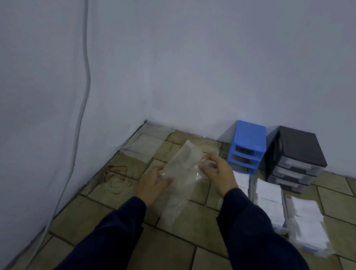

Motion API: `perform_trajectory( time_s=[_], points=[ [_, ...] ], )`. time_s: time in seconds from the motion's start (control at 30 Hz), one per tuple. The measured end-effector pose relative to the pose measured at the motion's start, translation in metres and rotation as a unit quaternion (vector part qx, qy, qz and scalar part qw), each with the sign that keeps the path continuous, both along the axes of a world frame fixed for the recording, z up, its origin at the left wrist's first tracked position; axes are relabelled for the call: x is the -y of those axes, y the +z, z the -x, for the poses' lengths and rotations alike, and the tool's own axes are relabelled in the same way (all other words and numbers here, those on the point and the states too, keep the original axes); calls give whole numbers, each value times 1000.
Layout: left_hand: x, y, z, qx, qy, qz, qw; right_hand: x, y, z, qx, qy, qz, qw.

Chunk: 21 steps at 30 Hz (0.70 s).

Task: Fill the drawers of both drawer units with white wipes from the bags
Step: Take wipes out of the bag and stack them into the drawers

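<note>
Both hands grip one clear bag (179, 177) above the floor: left hand (152, 184) low, right hand (216, 166) pinching its upper edge. Judged light, limp, slippery; hold edges. Wipes (288, 210) lie before closed drawer units (272, 154).

Dark navy long sleeves (270, 254), bare hands, no gloves

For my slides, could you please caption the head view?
Both hands, left hand and right hand, hold a clear bag near two drawer units.
</note>
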<state>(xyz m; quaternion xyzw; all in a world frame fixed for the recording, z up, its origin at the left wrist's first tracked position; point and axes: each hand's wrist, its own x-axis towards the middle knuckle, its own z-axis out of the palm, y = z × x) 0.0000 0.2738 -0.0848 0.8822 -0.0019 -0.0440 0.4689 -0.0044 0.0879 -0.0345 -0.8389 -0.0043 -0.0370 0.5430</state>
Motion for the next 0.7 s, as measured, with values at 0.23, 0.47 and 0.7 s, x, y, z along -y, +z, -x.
perform_trajectory(
  time_s=[0.23, 0.47, 0.7],
  points=[
    [-21, 25, -7, 33, 14, 202, 979, 8, 14, -25, 28, -35, -105, 993],
    [-29, 38, -20, 93, -13, 234, 968, -14, 18, -45, -23, -51, -240, 969],
    [-40, 27, -39, 21, 53, 270, 961, -53, -3, -49, -134, 88, -199, 967]
  ],
)
